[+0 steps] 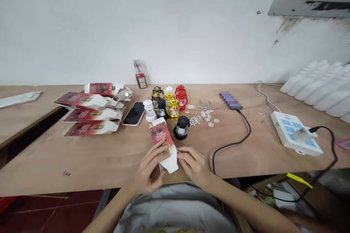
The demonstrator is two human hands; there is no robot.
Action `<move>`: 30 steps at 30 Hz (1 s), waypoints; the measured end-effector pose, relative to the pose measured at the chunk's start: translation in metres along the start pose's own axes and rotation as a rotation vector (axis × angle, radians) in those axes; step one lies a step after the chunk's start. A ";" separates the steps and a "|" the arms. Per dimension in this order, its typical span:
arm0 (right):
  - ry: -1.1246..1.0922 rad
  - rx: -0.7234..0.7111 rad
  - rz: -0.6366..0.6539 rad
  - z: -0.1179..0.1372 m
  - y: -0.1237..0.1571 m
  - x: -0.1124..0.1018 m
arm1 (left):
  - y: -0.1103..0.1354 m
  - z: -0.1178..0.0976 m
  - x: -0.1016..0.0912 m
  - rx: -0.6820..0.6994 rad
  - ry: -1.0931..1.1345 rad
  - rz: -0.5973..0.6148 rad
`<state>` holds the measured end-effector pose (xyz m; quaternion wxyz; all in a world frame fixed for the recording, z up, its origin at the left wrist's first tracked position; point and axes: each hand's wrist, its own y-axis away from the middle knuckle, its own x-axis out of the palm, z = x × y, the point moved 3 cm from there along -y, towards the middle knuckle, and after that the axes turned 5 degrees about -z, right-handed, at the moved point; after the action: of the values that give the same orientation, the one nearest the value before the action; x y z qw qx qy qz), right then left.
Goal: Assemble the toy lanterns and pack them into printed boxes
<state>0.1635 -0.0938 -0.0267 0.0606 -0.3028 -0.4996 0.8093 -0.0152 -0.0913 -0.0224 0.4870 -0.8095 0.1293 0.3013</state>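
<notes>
A red and white printed cardboard box lies on the table before me, its white end flaps sticking out towards me. My left hand grips the box, fingers across its printed face and thumb at the near open end. At the box's right edge, my right hand is closed with its fingertips pinching a side flap. Just beyond that hand stands a small black lantern. Behind the box is a cluster of small lanterns in white, black, gold, bronze and red.
Several similar boxes are stacked at left, beside a phone. Button cells, white tags and wire pieces lie right of the lanterns. A cabled phone and power strip are farther right; white bottles line the wall.
</notes>
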 end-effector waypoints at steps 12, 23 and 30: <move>-0.091 0.089 -0.009 -0.006 0.005 0.003 | -0.005 -0.003 0.001 0.035 -0.114 0.048; -0.413 0.093 0.113 0.003 -0.003 -0.007 | 0.004 0.004 -0.002 0.080 -0.131 -0.229; -0.375 -0.033 0.169 0.002 0.002 -0.003 | 0.001 0.002 -0.007 0.079 -0.100 -0.355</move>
<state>0.1650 -0.0979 -0.0264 -0.1066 -0.1886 -0.4883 0.8454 -0.0223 -0.0904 -0.0196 0.5697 -0.7839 -0.0280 0.2451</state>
